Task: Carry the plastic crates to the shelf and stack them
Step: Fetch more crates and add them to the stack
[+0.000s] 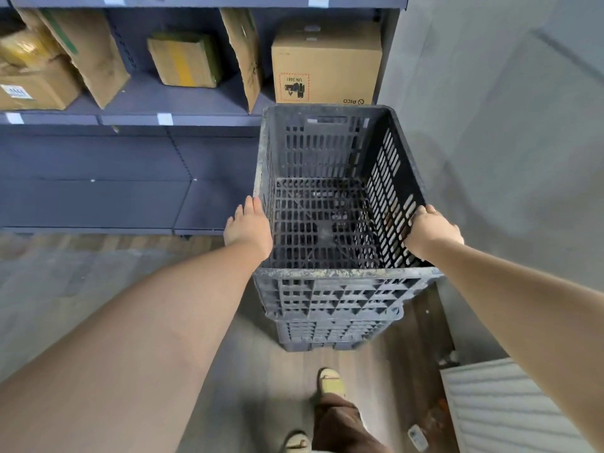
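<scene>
The crate (330, 197) is hiding the fingertips of the left hand (248, 228) and most of a second crate (330, 335) beneath. The frame's upper left edge is cutting off the cardboard boxes (36, 70); the small floor object (418, 437) at lower right is blurring beyond recognition.
</scene>
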